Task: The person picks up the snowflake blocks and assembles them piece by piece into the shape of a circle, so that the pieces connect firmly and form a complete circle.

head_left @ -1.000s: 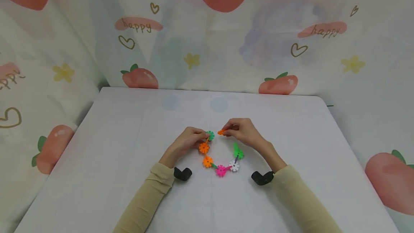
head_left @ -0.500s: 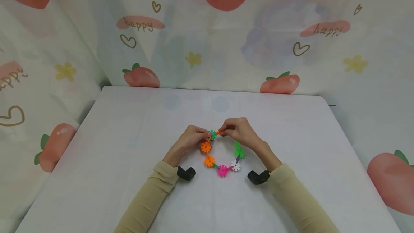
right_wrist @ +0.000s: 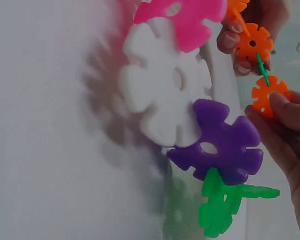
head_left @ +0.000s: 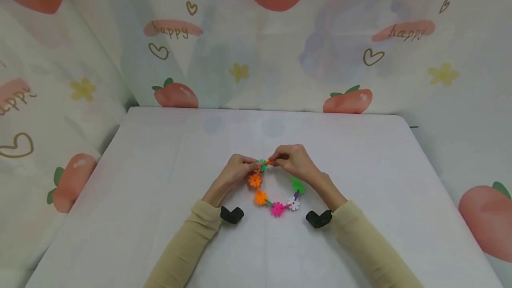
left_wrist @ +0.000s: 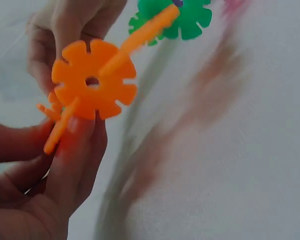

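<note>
My left hand [head_left: 236, 170] pinches a teal-green notched snowflake disc [head_left: 262, 165] at the top end of a curved chain. My right hand [head_left: 294, 159] pinches an orange snowflake disc [right_wrist: 270, 95], whose edge meets the green one. Below the left fingers the chain runs down through an orange disc [head_left: 255, 180] and another orange disc [head_left: 261, 198]. A pink disc [head_left: 277, 209], a white disc [head_left: 294, 203] and a purple disc [right_wrist: 220, 142] follow, each slotted at an angle. Bright green pieces [right_wrist: 220, 202] form the other end, below the right hand and apart from it.
A white cloth covers the table [head_left: 140, 181]. Printed fabric walls [head_left: 272, 57] stand behind it and at the sides. A black wrist mount [head_left: 232, 215] sits beside the left cuff, and another black mount [head_left: 318, 219] beside the right.
My right hand has moved left, bringing the orange snowflake disc from a gap away up against the green disc. My left hand still pinches the green disc, with the chain slightly shifted right.
</note>
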{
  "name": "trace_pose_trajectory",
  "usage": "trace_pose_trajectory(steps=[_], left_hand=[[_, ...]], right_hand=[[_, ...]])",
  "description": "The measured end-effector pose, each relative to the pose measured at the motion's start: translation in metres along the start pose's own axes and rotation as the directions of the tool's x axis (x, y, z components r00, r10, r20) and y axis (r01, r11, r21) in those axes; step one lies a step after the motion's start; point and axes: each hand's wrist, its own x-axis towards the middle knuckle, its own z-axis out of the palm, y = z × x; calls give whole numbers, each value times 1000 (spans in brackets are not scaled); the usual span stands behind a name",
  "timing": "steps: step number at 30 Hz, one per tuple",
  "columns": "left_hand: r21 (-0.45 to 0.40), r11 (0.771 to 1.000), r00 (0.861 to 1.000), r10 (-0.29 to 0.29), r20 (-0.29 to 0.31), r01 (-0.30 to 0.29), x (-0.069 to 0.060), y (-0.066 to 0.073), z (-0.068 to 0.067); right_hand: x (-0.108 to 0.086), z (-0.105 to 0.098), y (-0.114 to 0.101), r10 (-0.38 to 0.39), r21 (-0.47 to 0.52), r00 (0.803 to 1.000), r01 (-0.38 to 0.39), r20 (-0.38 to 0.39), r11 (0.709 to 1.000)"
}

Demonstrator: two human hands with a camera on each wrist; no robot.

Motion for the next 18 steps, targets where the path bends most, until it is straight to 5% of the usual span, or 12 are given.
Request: trace_pose_trajectory(steps=[7,18], left_hand=[[19,1000,995,-7,97,5,-1,0,-4],[22,999,991,-51,128,48,0,0,-13]], right_hand=[[-11,-14,6,79,7,994,-80,74,997],[-51,-51,21,192,-168,981,-193,-23,967]])
